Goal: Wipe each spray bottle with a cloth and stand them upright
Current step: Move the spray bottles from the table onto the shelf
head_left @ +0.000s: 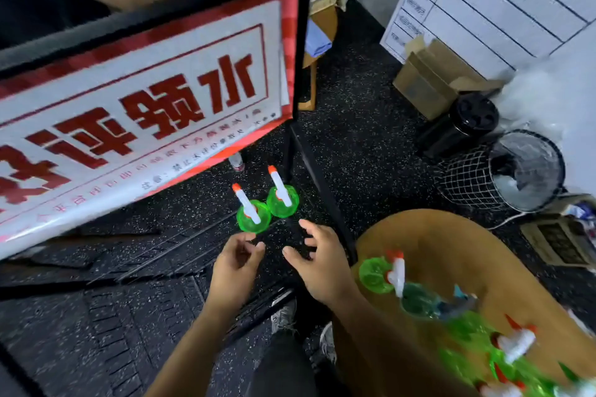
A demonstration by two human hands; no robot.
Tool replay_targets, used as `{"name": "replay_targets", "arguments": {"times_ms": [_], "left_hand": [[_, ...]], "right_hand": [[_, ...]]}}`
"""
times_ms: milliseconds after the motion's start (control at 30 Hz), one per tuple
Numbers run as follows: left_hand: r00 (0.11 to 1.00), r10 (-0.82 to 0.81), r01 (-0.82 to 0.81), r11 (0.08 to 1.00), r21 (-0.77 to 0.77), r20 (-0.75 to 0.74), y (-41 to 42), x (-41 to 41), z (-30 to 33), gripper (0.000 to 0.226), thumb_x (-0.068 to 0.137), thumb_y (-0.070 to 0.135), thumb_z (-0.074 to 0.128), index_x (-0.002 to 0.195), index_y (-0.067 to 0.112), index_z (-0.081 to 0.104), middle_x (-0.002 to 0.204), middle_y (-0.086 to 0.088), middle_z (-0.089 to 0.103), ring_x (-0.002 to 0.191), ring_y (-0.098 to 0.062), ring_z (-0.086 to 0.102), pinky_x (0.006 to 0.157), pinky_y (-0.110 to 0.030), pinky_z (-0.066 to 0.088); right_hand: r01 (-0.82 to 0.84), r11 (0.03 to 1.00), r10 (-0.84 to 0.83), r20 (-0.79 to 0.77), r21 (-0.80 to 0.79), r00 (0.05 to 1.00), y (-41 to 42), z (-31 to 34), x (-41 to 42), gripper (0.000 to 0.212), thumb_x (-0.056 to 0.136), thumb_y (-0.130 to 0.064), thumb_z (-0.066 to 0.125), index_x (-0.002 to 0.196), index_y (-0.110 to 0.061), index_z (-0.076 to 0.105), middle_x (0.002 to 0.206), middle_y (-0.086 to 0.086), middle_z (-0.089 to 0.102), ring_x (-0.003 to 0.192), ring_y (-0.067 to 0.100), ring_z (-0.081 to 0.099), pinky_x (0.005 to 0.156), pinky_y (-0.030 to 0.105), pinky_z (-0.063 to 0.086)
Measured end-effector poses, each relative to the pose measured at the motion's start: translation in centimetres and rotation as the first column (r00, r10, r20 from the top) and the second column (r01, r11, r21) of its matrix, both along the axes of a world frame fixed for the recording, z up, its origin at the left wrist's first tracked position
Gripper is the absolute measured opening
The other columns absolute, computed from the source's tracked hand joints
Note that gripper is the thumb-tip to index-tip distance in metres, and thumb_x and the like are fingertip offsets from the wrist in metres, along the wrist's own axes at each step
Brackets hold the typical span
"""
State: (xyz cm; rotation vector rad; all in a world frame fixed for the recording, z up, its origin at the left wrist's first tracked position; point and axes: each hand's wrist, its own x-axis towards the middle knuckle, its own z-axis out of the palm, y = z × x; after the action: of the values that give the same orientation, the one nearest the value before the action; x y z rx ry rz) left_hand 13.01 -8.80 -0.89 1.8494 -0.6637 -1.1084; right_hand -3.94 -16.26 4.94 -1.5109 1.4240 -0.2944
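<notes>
Two green spray bottles with white, orange-tipped heads stand upright on the dark floor, one [253, 215] to the left and one [283, 201] to the right, touching. Just below them my left hand [237, 263] and my right hand [319, 263] hover with fingers loosely curled, holding nothing. On the brown round table [451, 245] at the right lie several more green spray bottles [387, 274], blurred, among them a darker one [419, 300]. No cloth is plainly visible.
A large red-and-white banner [138, 106] on a black frame leans at the left. A black frame leg [319, 184] runs beside the standing bottles. A wire bin [503, 171], a black canister [464, 122], a cardboard box [425, 80] and a whiteboard [496, 0] stand at the right.
</notes>
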Motion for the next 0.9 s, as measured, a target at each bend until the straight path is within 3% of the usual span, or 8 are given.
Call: {"name": "replay_targets", "arguments": {"times_ms": [133,267,400,500,600,700,767,900], "left_hand": [[0.996,-0.093,0.093,0.995,-0.035,0.006,0.7,-4.0,1.3,0.014,0.099,0.021,0.074,0.110,0.026,0.067,0.076,0.012,0.064,0.078,-0.010,0.062,0.087,-0.038,0.052],[0.975,-0.222,0.223,0.972,-0.071,0.024,0.4,-8.8,2.7,0.014,0.099,0.015,0.073,0.111,0.021,0.067,0.077,0.012,0.066,0.084,-0.007,0.065,0.091,-0.025,0.051],[0.939,-0.342,0.343,0.937,-0.064,0.031,-0.3,-13.3,3.2,0.013,0.099,0.011,0.071,0.104,0.021,0.066,0.077,0.013,0.064,0.081,0.000,0.064,0.086,-0.015,0.049],[0.905,-0.423,0.425,0.904,-0.040,0.048,-1.0,-16.4,3.2,0.019,0.099,0.017,0.073,0.107,0.032,0.066,0.078,0.013,0.067,0.080,0.002,0.064,0.083,-0.013,0.049],[0.879,-0.476,0.476,0.879,0.006,0.034,-1.8,-19.2,3.1,0.019,0.100,0.023,0.073,0.106,0.039,0.066,0.092,0.014,0.073,0.090,0.001,0.069,0.084,-0.024,0.055],[0.867,-0.499,0.498,0.866,0.052,-0.006,-2.3,-20.8,2.7,0.022,0.097,0.036,0.071,0.119,0.033,0.067,0.105,0.013,0.075,0.100,-0.010,0.072,0.088,-0.041,0.060],[0.861,-0.509,0.507,0.859,0.074,0.010,-2.8,-21.9,2.1,0.029,0.099,0.040,0.068,0.125,0.030,0.064,0.111,0.006,0.073,0.103,-0.015,0.071,0.089,-0.043,0.060],[0.851,-0.522,0.512,0.849,0.131,0.056,-3.8,-23.2,0.8,0.033,0.102,0.035,0.066,0.132,0.022,0.060,0.113,0.003,0.068,0.101,-0.017,0.067,0.074,-0.023,0.052]], "right_hand": [[0.045,0.999,-0.045,0.041,-0.003,0.998,2.5,0.9,-4.9,0.060,0.093,-0.036,0.075,0.148,-0.027,0.052,0.135,-0.007,0.050,0.116,0.003,0.058,0.101,0.031,0.052],[0.096,0.993,-0.095,0.023,-0.064,0.995,4.5,1.1,-10.1,0.057,0.093,-0.035,0.076,0.145,-0.028,0.055,0.132,-0.010,0.053,0.112,-0.011,0.053,0.091,0.007,0.043],[0.191,0.979,-0.193,-0.010,-0.072,0.981,6.2,1.0,-15.2,0.057,0.092,-0.038,0.077,0.144,-0.028,0.057,0.129,-0.011,0.054,0.105,0.000,0.059,0.097,0.025,0.052],[0.290,0.955,-0.291,-0.011,-0.058,0.957,7.3,0.5,-19.1,0.054,0.091,-0.036,0.079,0.141,-0.029,0.059,0.129,-0.012,0.057,0.107,-0.006,0.060,0.097,0.018,0.052],[0.401,0.915,-0.403,-0.042,-0.051,0.914,8.2,-0.5,-23.0,0.051,0.090,-0.037,0.079,0.137,-0.031,0.061,0.130,-0.012,0.059,0.110,-0.003,0.062,0.097,0.022,0.052],[0.491,0.870,-0.494,-0.089,-0.049,0.865,8.7,-1.5,-25.7,0.055,0.091,-0.036,0.079,0.141,-0.025,0.060,0.127,-0.009,0.057,0.109,-0.003,0.059,0.091,0.012,0.044],[0.552,0.832,-0.554,-0.100,-0.046,0.827,8.8,-2.1,-27.2,0.055,0.092,-0.033,0.078,0.142,-0.024,0.057,0.127,-0.007,0.056,0.110,0.000,0.057,0.094,0.017,0.046],[0.618,0.786,-0.604,-0.173,0.034,0.778,8.1,-3.7,-28.9,0.063,0.096,-0.039,0.072,0.151,-0.018,0.048,0.144,0.002,0.049,0.132,0.018,0.051,0.110,0.033,0.043]]}}
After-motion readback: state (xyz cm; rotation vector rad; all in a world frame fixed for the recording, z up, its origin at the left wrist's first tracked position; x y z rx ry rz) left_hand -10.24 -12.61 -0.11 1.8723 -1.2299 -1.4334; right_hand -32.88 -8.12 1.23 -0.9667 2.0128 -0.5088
